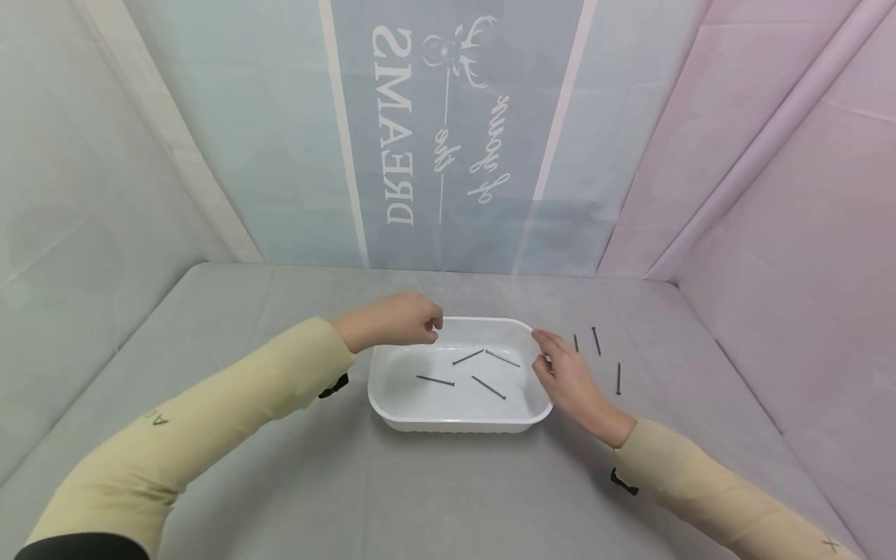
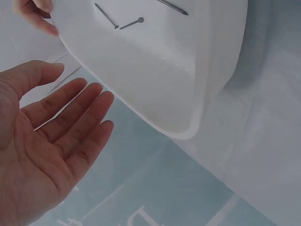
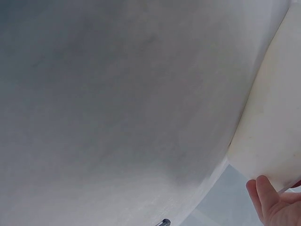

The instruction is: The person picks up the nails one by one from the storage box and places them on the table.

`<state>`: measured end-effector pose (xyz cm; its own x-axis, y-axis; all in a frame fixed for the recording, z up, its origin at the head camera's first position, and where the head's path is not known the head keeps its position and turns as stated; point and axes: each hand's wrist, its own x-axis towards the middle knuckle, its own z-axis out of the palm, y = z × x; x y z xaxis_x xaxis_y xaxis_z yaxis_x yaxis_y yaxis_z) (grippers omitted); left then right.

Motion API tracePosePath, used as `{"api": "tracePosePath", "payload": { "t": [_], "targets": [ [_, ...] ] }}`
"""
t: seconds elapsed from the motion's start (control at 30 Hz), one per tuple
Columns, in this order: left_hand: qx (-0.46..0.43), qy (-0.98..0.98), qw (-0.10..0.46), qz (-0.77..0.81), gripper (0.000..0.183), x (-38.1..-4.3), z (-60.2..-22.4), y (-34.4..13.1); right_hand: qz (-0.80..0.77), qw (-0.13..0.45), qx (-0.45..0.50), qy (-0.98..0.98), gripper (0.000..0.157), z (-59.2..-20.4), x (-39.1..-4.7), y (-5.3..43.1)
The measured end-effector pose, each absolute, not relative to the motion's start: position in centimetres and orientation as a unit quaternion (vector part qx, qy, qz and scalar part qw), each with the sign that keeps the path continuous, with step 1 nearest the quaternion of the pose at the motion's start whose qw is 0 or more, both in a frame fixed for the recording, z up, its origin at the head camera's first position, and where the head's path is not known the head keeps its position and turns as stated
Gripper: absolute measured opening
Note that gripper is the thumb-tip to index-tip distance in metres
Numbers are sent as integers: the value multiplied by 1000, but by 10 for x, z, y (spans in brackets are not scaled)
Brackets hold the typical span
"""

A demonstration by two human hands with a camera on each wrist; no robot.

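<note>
A white rectangular tray [image 1: 455,426] stands on the grey table with several dark nails [image 1: 488,387] lying scattered on its floor. My right hand [image 1: 575,383] grips the tray's right rim; in the right wrist view its fingers [image 3: 267,193] press the outer wall, with the thumb mostly hidden behind the rim. Over the tray's far left corner hovers my left hand [image 1: 402,319]. The left wrist view shows that hand [image 2: 61,127] palm up, fingers loosely bent and nothing in it, its fingertips close beside the rim.
Three more nails [image 1: 619,379] lie on the table [image 1: 448,498] to the right of the tray, near the right hand. A printed fabric backdrop [image 1: 448,233] rises behind the table, with fabric walls at both sides.
</note>
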<state>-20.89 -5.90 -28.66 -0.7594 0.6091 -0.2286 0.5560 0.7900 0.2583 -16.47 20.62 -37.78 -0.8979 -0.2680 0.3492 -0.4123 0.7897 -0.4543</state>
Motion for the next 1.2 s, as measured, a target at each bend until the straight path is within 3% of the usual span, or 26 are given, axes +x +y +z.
{"api": "tracePosePath", "payload": {
  "t": [0.37,0.7,1.2],
  "targets": [
    [337,923,182,32,24,-211,-287,-40,271,131,177,-937,42,-376,-164,206],
    [347,910,225,6,6,-210,-298,-23,273,143,184,-933,41,-379,-166,207],
    [367,894,257,-17,7,-223,-320,-8,267,150,189,-933,41,-380,-166,207]
  ]
}}
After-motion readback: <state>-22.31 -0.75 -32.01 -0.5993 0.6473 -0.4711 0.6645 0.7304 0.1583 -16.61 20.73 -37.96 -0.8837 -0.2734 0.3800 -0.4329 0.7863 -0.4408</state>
